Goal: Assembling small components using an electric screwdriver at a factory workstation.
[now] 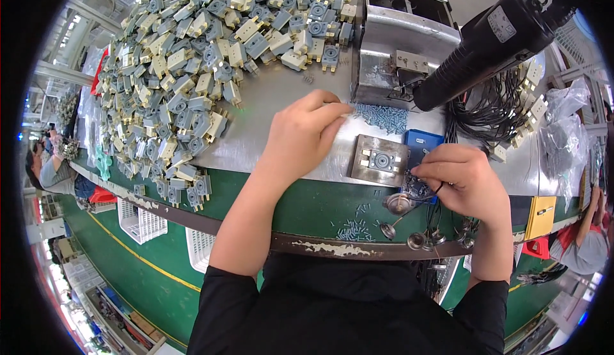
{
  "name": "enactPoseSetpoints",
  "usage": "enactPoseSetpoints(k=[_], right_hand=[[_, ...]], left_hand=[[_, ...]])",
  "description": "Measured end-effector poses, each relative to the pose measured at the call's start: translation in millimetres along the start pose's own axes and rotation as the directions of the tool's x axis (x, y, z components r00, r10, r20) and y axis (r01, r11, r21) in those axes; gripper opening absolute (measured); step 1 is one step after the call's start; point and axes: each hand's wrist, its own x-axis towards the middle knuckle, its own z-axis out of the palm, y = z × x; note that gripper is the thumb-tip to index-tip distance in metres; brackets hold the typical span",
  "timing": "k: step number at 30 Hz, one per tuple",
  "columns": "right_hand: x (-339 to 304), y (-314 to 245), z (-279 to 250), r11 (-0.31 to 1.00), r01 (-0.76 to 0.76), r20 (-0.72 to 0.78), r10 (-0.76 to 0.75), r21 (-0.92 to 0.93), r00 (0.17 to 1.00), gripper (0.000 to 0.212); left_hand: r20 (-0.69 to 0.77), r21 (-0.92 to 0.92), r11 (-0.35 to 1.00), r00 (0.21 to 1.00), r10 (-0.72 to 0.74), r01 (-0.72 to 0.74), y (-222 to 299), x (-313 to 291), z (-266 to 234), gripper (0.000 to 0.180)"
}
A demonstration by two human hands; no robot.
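Note:
At the edge of a heap of small blue-coated screws [384,118], my left hand [300,134] has its thumb and forefinger pinched together. Whatever it grips there is too small to make out. Just right of a square metal fixture [361,171], my right hand [464,179] pinches a thin black cable whose loop shows below the fingers. A grey socket-like housing [382,160] with brass tabs and a round centre lies in the fixture. Behind the right fingers is a blue tray [422,139], partly covered by the hand.
A big pile of grey and cream housings [192,54] covers the left bench. A black cylindrical tool [486,48] leans in front of a metal box [390,35]. Black cables [483,115] lie at right. Loose screws [353,230] and round metal cups [400,203] are near the front edge.

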Motion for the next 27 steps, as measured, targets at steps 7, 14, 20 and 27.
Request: enactPoseSetpoints(k=[7,14,20,27], right_hand=[[1.5,-8.2,1.3,0.995,0.083,0.008,-0.084,0.061,0.996,0.021],[0.3,-5.9,-0.6,0.992,0.096,-0.004,-0.096,0.077,0.995,0.021],[-2.0,-5.9,-1.8,0.996,0.069,0.001,-0.069,0.059,0.998,0.019],[-0.6,-10.7,-0.8,0.988,0.072,0.005,-0.073,0.137,0.997,0.017]], left_hand=[[0.029,0.172,0.979,0.994,0.110,-0.113,-3.1,9.6,11.4,0.015],[0.139,0.061,0.998,0.990,-0.031,0.023,-5.6,7.4,2.4,0.015],[0.081,-0.014,0.998,0.995,-0.061,0.063,-4.1,12.1,-3.9,0.014],[0.116,-0.449,0.821,0.935,-0.336,0.351,-6.9,10.3,-6.7,0.014]])
